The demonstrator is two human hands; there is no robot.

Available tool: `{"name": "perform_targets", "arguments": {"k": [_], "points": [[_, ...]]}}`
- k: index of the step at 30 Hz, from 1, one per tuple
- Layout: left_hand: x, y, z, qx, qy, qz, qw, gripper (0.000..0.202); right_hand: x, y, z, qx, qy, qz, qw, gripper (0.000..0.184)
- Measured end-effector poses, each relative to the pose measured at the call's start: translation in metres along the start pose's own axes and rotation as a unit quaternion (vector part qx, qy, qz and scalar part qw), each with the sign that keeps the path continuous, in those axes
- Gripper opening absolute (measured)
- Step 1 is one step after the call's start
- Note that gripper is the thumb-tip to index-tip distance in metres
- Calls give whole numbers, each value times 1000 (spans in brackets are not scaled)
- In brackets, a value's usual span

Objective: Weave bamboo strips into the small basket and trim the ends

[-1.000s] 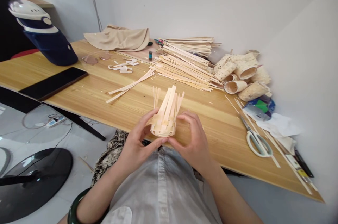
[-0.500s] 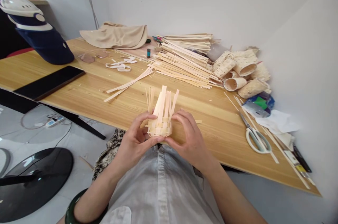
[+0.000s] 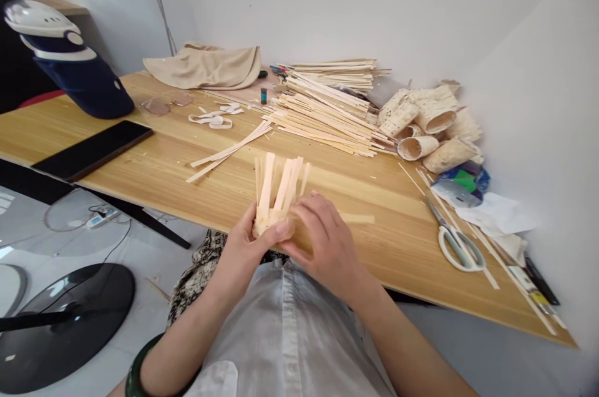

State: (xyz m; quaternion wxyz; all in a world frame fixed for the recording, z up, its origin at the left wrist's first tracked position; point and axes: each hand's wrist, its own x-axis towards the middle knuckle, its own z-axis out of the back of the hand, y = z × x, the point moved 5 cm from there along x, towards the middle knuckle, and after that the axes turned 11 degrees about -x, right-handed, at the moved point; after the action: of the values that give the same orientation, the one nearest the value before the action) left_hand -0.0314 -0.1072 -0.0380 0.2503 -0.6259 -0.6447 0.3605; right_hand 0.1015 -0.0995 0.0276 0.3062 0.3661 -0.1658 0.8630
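A small, half-woven basket [image 3: 264, 221] of pale flat strips is upright at the table's front edge, its upright strips [image 3: 284, 183] fanning above the woven band. My left hand [image 3: 244, 248] is closed around its left side and base, thumb across the front. At the right side, my right hand [image 3: 326, 240] has its fingers curled and closed around a pale weaving strip [image 3: 359, 218], whose free end sticks out to the right behind the hand. The exact pinch point is hidden and slightly blurred.
Bundles of loose strips [image 3: 322, 119] lie at the back, beside several rough pale tubes [image 3: 437, 113]. White-handled scissors [image 3: 461, 247] rest at right. Two loose strips [image 3: 229, 150], a dark phone [image 3: 93, 148], a blue-and-white bottle [image 3: 82, 72] and a beige cloth [image 3: 206, 65] are on the left.
The basket has turned and shifted slightly left. My left thumb has moved up onto its front, and my right fingers have curled in more. The strip's end reaches farther right.
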Motion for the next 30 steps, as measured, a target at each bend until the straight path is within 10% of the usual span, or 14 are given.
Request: {"name": "perform_targets", "arguments": {"k": [8,17,24,30], "points": [[-1,-8,-6,-112,-51,20,992,37,-21,20,48,-18,-143,59,988,14],[-4,-3,-18,-166,14,71,983,37,-16,-9,14,209,-68,-216,951,22],[-6,-2,-21,-149,-8,38,988,44,-11,9,13,89,-44,-125,987,37],[-7,-8,-15,-128,-50,-79,987,50,-10,16,13,-32,-28,-212,976,34]]}}
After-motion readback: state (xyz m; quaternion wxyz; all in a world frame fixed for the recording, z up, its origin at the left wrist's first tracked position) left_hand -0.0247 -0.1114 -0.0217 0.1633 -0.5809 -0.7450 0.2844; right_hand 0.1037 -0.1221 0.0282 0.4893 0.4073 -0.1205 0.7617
